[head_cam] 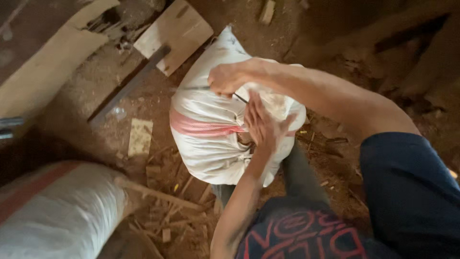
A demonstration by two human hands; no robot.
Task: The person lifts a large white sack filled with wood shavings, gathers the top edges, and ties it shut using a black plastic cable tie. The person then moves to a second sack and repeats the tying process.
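Bulging white woven sack [211, 139], pink stripe, contents hidden, upright on dirt floor [143, 96]. Left hand [261, 122] flat on top, fingers spread. Right hand [225, 79] fisted around thin dark needle [239, 97]. Plank [173, 36] beyond sack.

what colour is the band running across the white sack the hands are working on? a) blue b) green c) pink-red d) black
c: the white sack under the left hand and the right hand shows a pink-red band across its middle.
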